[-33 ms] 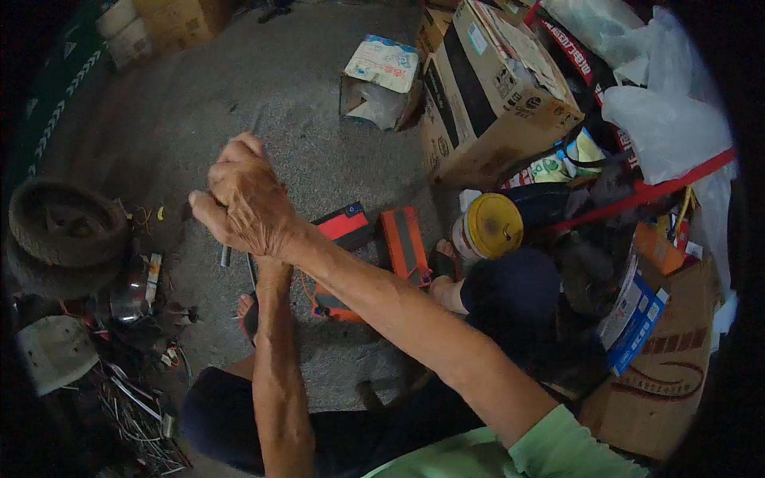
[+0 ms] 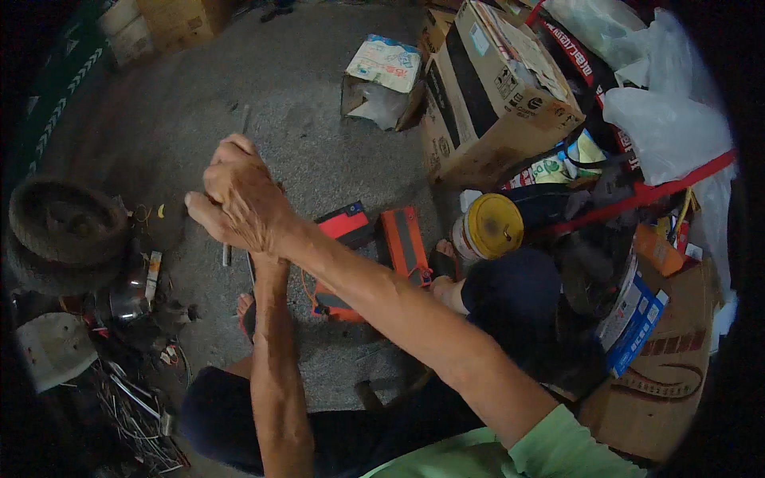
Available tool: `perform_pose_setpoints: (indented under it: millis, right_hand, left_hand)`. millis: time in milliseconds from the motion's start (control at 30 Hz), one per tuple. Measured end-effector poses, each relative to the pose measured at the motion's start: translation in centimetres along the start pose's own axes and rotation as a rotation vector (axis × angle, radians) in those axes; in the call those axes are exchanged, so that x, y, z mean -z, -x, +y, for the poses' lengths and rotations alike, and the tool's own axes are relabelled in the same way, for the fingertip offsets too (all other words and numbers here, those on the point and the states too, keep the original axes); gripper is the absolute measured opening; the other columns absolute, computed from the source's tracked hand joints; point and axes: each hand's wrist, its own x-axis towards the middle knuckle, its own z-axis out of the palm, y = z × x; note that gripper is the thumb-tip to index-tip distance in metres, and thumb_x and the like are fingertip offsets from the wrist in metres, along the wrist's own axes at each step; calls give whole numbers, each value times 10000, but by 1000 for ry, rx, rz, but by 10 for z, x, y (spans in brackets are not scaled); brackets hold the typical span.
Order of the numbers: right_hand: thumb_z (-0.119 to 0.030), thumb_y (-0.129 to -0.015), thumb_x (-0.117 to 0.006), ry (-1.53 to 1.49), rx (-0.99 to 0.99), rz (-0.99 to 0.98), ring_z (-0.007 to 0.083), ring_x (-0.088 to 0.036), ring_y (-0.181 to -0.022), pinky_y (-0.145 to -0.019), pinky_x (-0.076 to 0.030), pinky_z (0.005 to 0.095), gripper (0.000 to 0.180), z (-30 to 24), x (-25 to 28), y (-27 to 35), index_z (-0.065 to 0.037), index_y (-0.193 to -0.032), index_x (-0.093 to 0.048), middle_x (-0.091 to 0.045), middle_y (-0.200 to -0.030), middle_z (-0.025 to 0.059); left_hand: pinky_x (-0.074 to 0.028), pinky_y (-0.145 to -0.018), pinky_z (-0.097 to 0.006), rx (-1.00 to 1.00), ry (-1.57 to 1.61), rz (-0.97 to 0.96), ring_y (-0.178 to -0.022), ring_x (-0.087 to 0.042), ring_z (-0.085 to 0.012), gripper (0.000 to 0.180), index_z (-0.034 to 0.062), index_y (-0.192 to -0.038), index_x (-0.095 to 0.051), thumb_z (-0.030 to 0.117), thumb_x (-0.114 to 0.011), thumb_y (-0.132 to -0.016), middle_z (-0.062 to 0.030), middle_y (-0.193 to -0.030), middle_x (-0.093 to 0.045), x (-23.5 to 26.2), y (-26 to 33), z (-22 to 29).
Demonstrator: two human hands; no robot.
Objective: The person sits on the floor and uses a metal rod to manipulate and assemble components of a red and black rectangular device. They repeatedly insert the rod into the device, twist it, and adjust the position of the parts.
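Observation:
My right hand (image 2: 243, 191) is closed, its fingers curled in and the back of the hand upward. A thin metal rod (image 2: 245, 118) shows past its knuckles, and a short metal end (image 2: 226, 255) shows below it; they seem to be one rod in the grip, though the middle is hidden. My left hand (image 2: 271, 261) lies beneath the right one, crossed by the right wrist; its fingers are hidden. Beyond and beside the forearms are a red-and-black boxy pack (image 2: 343, 225), an orange-and-grey pack (image 2: 405, 241) and another orange pack (image 2: 341, 312) with an orange wire.
Two stacked tyres (image 2: 68, 227) stand at left, above a heap of metal scraps and cables (image 2: 135, 406). At right are a yellow-lidded bucket (image 2: 492, 225), a large carton (image 2: 498, 99), plastic bags (image 2: 665, 131) and a red strap (image 2: 637, 195). A small open box (image 2: 382, 80) sits ahead.
The right hand has shifted very slightly left. The thin rod now shows above its knuckles, where it was not visible before. The packs lie where they were.

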Motion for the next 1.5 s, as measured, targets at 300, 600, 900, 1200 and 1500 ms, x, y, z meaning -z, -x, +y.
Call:
perform_pose_setpoints:
  millis: [300,600,900,1200,1500]
  right_hand:
    - [-489,-683,-755,327,-224,-265,339,-509,-1054,-967,-368,502,533,-27,75,-27,23,-819,-703,-624,-1004,206]
    - [-310,-659,-782,383,-556,-1196,350,-655,-1091,-1002,-397,588,424,12,118,-55,-47,-990,-752,-703,-1096,208]
    - [-323,-822,-673,673,-468,-535,409,-681,-976,-833,-564,467,381,21,174,-67,37,-938,-719,-689,-999,271]
    - [-295,-865,-698,-1110,-573,-677,209,-652,-694,-629,-490,355,276,-143,131,70,-22,-820,-690,-639,-705,124]
    - [-281,-871,-672,-1193,-816,-485,232,-653,-711,-635,-489,356,266,-148,129,104,-25,-800,-686,-642,-715,132]
  left_hand:
    - [-460,-952,-413,-262,-471,-133,-1159,-562,-299,361,55,-1307,-532,69,-541,-947,-104,-1262,-603,1,-7,32]
    - [-498,-804,-415,8,26,-20,-939,-660,-318,210,-9,-1126,-569,159,-500,-1019,-173,-1069,-685,8,-14,105]
    - [-506,-755,-399,-98,48,37,-832,-655,-264,170,10,-1040,-527,153,-437,-1047,-140,-896,-661,22,-15,96]
    - [-488,-754,-343,-57,218,19,-864,-618,-182,236,14,-1089,-546,237,-476,-1054,-89,-906,-629,2,-10,80]
    - [-467,-936,-369,-8,129,10,-1028,-632,-228,328,-7,-1302,-532,180,-476,-1038,-131,-1053,-660,11,-8,85]
